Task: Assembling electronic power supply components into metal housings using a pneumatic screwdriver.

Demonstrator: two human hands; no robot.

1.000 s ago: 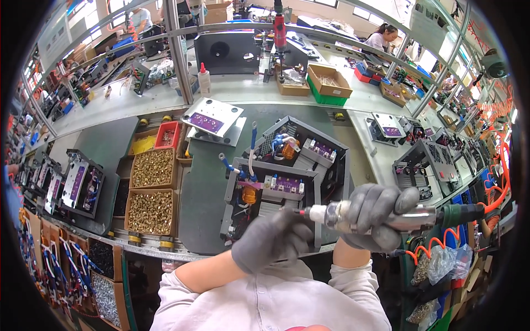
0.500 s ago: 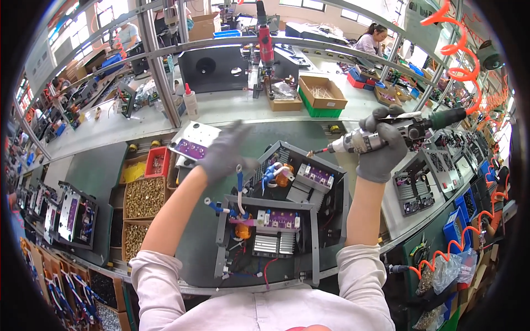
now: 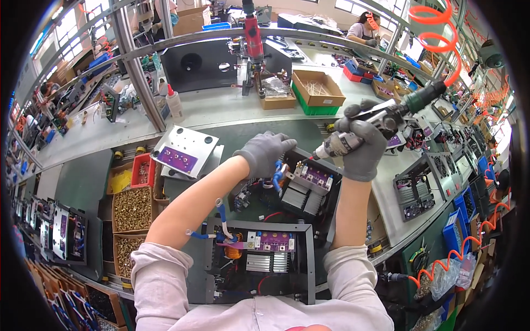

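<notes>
Both gloved hands (image 3: 264,153) (image 3: 361,149) outstretched, closed.

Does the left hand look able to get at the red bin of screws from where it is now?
Probably yes. The grey-gloved left hand rests on the far open black chassis, empty of tools, and the small red bin sits uncovered to its left with only a flat metal plate between.
</notes>
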